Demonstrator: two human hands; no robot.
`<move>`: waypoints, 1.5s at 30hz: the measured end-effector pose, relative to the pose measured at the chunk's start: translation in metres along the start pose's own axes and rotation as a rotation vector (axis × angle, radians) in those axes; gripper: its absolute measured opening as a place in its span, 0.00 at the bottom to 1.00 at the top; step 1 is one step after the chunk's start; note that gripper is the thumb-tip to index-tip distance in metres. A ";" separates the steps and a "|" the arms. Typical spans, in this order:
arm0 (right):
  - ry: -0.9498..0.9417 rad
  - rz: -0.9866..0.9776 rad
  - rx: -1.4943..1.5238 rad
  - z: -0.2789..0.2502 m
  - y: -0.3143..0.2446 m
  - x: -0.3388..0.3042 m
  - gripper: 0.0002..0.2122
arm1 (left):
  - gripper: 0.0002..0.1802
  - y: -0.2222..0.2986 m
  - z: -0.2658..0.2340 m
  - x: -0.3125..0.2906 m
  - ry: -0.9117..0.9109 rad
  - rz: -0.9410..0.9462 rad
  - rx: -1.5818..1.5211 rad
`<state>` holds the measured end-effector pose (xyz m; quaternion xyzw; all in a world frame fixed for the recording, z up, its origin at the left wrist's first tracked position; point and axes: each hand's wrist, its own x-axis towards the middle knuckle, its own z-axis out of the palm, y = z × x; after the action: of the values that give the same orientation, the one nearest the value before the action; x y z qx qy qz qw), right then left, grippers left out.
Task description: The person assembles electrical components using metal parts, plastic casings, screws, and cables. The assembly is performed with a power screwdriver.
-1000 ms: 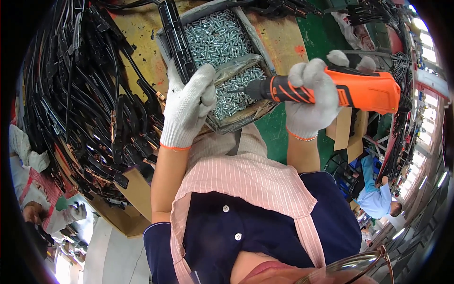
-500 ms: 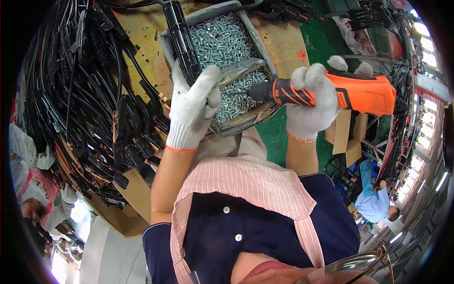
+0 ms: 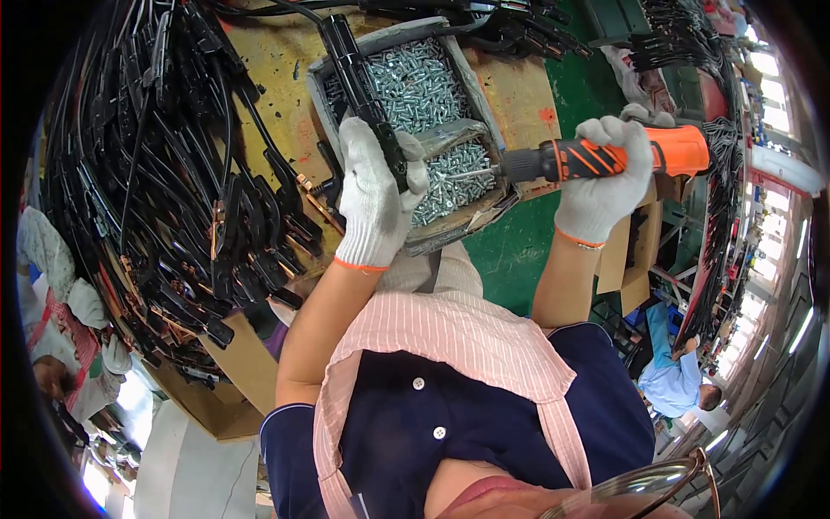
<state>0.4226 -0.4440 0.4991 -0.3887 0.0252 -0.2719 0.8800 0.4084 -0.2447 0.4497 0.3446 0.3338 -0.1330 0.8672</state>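
In my closed left hand [image 3: 373,195], gloved in white, is a long black plastic handle [image 3: 361,82] that slants up and left over the screw box, a cable leaving its far end. My right hand [image 3: 605,177], gloved too, wraps around an orange and black power screwdriver [image 3: 679,150]. Its long thin bit [image 3: 471,174] points left at the handle's near end, close to my left fingers; I cannot tell whether the tip touches. Under both lies a worn, taped box [image 3: 475,73] filled with small silver screws [image 3: 415,82], a taped divider [image 3: 445,134] crossing it.
A large heap of black cabled handles [image 3: 160,190], some with copper ends, covers the left side. More black parts [image 3: 519,30] lie at the back of the yellow worktop [image 3: 519,95]. Cardboard boxes [image 3: 229,406] stand lower left and right. A person in light blue [image 3: 674,381] is at the right.
My left hand has moved right and slightly down with the black handle. The screwdriver has shifted right and levelled a little, and its bit now shows clearly over the screws.
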 end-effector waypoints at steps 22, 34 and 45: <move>-0.037 0.069 0.183 0.033 0.028 -0.010 0.12 | 0.34 0.001 -0.006 0.000 -0.073 0.055 -0.037; -0.373 -0.021 -0.090 0.083 0.009 -0.036 0.28 | 0.35 0.000 -0.002 0.000 -0.066 0.081 0.045; -0.625 -0.096 -0.246 0.104 0.021 -0.032 0.36 | 0.30 0.005 -0.009 -0.001 -0.058 -0.050 0.020</move>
<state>0.4314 -0.3472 0.5514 -0.5571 -0.2316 -0.1758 0.7779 0.4055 -0.2350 0.4475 0.3409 0.3159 -0.1680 0.8693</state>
